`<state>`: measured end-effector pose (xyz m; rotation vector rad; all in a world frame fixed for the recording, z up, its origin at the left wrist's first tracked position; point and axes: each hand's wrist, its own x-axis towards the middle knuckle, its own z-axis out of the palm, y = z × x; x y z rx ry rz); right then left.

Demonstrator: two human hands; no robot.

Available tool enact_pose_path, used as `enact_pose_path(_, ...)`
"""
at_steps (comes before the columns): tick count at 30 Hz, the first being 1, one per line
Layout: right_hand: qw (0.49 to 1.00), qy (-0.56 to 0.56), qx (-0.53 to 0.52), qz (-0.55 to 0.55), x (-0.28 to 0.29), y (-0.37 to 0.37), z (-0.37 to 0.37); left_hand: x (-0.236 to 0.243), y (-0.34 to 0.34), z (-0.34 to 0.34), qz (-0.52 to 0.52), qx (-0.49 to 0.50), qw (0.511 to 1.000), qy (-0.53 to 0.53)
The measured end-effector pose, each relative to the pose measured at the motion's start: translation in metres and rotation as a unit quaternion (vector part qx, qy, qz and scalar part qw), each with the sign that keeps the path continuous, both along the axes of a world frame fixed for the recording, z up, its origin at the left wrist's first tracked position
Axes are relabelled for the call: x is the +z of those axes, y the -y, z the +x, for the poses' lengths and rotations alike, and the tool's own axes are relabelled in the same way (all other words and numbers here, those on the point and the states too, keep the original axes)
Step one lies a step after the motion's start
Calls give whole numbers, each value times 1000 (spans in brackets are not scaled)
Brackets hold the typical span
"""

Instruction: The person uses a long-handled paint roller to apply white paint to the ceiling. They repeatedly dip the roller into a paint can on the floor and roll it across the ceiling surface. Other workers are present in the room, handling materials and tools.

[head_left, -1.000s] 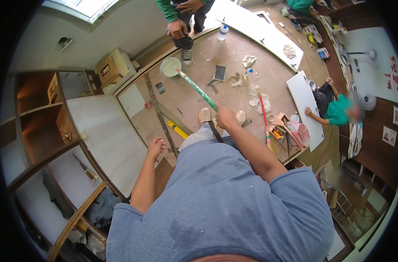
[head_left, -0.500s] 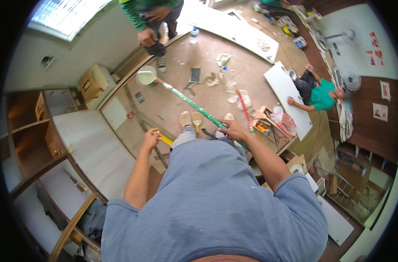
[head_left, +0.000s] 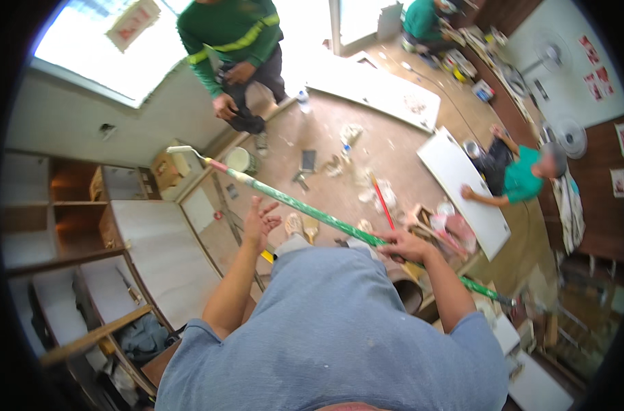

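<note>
From far left down to near right, a green pole (head_left: 305, 208) is slanting past both hands, white roller (head_left: 182, 148) at its far end; right hand (head_left: 404, 246) is grasping it toward its near end, fingers curled round; left hand (head_left: 258, 224) is hovering just beside it, closer to the roller, fingers spread, holding nothing

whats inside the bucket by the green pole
Inside the bucket, near the far part of the green pole held in the right hand, a pale surface shows; blur leaves its material unclear. Anything beneath that surface is covered and can't be seen.
</note>
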<state>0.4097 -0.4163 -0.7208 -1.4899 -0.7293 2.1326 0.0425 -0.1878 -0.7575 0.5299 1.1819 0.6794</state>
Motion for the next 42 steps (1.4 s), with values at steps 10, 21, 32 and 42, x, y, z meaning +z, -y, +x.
enact_pose_path(10,991,-52,8,126,47,25,63,94,23,79,232,74,969,38)
enact_pose_path(21,964,-106,-103,221,72,13,78,320,-41,184,556,-31,824,106)
enact_pose_path(32,923,53,-246,292,58,-32,42,529,-201,291,640,-77,724,246)
enact_pose_path(42,895,-35,-326,301,10,-85,42,557,-276,308,687,-38,692,219)
